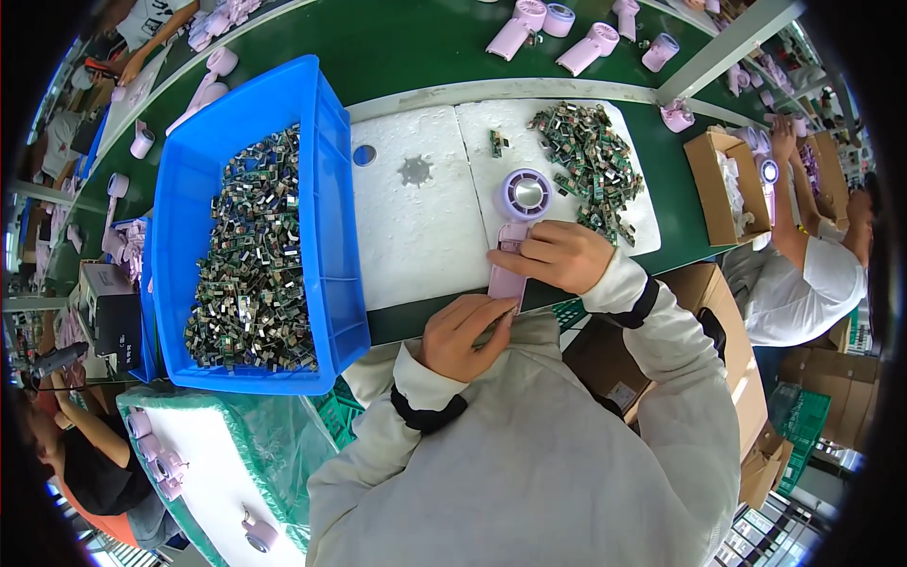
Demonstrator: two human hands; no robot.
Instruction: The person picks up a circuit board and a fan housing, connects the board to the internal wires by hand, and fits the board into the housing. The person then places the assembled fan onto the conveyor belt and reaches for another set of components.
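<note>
A pale pink handheld fan (525, 194) lies at the front edge of the white foam board, its round head pointing away from me and its handle toward me. The handle looks opened up, with a hollow inside. My left hand (465, 335) is closed around the handle's near end, fingertips pinched together there. Across the handle's middle, below the head, bend the fingers of my right hand (564, 257), gripping it; whether they also hold a small part is hidden. A loose heap of small green circuit boards (595, 165) lies just beyond my right hand, with a single board (498, 144) apart from it.
On my left stands a deep blue bin (338, 236) full of circuit boards. The white foam board (406, 227) lies on a green table. Beyond a rail are more pink fans (588, 49). At right are a cardboard box (704, 189) and a co-worker (803, 274).
</note>
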